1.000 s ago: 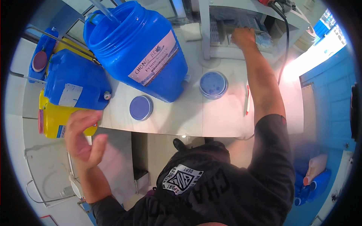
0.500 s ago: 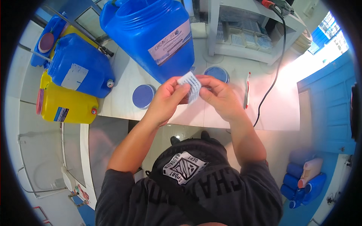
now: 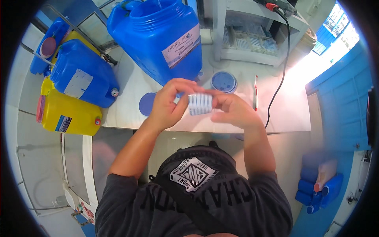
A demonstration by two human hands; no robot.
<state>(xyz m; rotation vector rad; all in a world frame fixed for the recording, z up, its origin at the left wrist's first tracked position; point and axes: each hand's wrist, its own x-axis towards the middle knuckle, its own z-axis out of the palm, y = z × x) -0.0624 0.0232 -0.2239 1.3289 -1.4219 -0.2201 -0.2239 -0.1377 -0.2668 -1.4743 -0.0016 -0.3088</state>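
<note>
A small white sheet with rows of dark slots or strips [image 3: 199, 103] is between my hands above the table's front, slightly blurred. My left hand [image 3: 169, 104] is closed on its left side, thumb toward me. My right hand [image 3: 233, 110], smeared by motion, has its fingers at the sheet's upper right edge and its thumb lower, apart from the face. Behind them stands a big open blue jerrycan [image 3: 154, 47] with a label. A round blue lid [image 3: 147, 103] lies left of my hands, another [image 3: 223, 81] just behind, and a red-and-white pen [image 3: 256, 96] lies to the right.
Blue [image 3: 98, 79] and yellow jerrycans [image 3: 79, 116] crowd the table's left end. A white shelf unit [image 3: 244, 53] holds trays of similar sheets. A black cable [image 3: 281, 79] runs down to the front edge [image 3: 276, 132]. More blue containers [image 3: 331, 189] stand low at the right.
My right hand came out of the shelf and met my left at the centre with the white sheet. Since then the sheet has turned more level, and my right thumb has dropped lower.
</note>
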